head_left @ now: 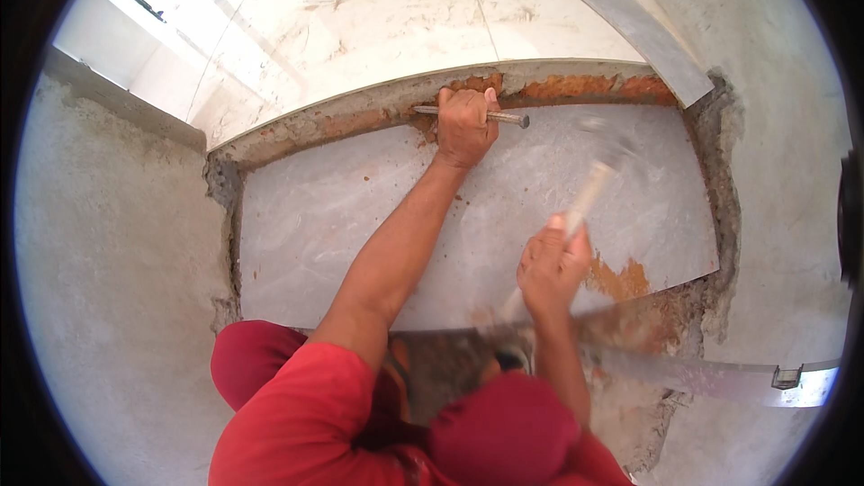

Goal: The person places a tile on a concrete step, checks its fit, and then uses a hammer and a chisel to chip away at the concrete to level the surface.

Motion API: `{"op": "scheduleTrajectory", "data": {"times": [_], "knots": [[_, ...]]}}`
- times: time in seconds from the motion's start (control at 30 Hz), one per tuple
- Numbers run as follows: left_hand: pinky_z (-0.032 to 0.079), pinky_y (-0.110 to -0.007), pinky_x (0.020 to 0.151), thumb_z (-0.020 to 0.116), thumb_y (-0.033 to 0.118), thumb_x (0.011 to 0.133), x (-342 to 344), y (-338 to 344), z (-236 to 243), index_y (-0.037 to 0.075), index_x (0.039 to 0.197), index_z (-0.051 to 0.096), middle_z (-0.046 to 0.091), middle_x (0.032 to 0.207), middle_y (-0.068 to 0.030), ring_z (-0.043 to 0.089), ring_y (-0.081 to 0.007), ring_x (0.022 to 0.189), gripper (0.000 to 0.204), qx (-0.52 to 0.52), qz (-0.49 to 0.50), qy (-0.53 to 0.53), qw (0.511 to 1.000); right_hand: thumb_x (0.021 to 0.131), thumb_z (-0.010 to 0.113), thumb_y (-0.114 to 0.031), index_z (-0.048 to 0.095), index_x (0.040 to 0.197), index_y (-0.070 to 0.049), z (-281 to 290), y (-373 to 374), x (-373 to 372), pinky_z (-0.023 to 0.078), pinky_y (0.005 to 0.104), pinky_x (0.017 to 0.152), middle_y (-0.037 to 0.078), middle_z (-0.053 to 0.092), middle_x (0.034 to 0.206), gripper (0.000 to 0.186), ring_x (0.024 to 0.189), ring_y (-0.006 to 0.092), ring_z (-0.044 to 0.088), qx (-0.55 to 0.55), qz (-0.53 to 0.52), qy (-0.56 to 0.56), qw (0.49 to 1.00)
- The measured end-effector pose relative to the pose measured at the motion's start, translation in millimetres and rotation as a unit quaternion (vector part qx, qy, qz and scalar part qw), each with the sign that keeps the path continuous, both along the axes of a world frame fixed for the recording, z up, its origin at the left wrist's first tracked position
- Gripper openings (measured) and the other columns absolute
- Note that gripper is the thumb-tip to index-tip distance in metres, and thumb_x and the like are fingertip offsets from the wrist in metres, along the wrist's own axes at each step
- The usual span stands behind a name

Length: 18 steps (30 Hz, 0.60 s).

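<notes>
My left hand (465, 129) is closed around a metal chisel (511, 118), held sideways, its flared struck end to the right and its other end toward the exposed orange brick edge. In my right hand (553, 265) is a hammer (589, 191) with a pale wooden handle; its head is smeared by motion, to the right of the chisel. Beneath both hands lies a grey marbled slab (333, 216) in a recess, with orange brick dust and crumbs on it. Brick and mortar (576, 88) show along the far edge.
Beyond the edge is a dusty white tiled floor (360, 27). A grey strip (630, 18) slants down at the far right. Rough grey walls (117, 243) flank the recess. A metal straightedge (729, 382) lies near right, by broken brick and mortar (666, 315).
</notes>
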<state>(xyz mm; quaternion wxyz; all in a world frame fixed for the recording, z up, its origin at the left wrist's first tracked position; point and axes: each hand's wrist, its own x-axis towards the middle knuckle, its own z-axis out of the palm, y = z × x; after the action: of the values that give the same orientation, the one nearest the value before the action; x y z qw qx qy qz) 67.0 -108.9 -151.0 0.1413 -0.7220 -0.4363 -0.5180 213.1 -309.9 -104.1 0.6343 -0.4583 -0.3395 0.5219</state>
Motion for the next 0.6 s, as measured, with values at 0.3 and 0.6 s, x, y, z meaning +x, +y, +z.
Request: {"op": "scheduleTrajectory", "data": {"times": [0.3,0.6], "knots": [[0.037,-0.044,0.064,0.056,0.013,0.102,1,7,1,0.005,0.065,0.05,0.05,0.059,-0.013,0.049,-0.0329,0.054,0.039,-0.005,0.016,-0.006,1.0,0.11,0.048,-0.021,0.049,0.096,-0.007,12,13,1,0.032,0.0227,0.042,-0.003,0.042,0.064,0.02,0.049,0.0035,0.04,0.015,-0.011,0.026,0.999],[0.037,-0.044,0.065,0.056,0.013,0.102,2,6,2,0.005,0.065,0.051,0.051,0.06,-0.0138,0.05,-0.0338,0.055,0.038,-0.012,0.017,-0.013,1.0,0.109,0.047,-0.017,0.047,0.093,-0.008,5,18,0,0.033,0.0227,0.04,-0.005,0.044,0.064,0.019,0.048,0.003,0.042,0.018,-0.015,-0.024,0.999]]}}
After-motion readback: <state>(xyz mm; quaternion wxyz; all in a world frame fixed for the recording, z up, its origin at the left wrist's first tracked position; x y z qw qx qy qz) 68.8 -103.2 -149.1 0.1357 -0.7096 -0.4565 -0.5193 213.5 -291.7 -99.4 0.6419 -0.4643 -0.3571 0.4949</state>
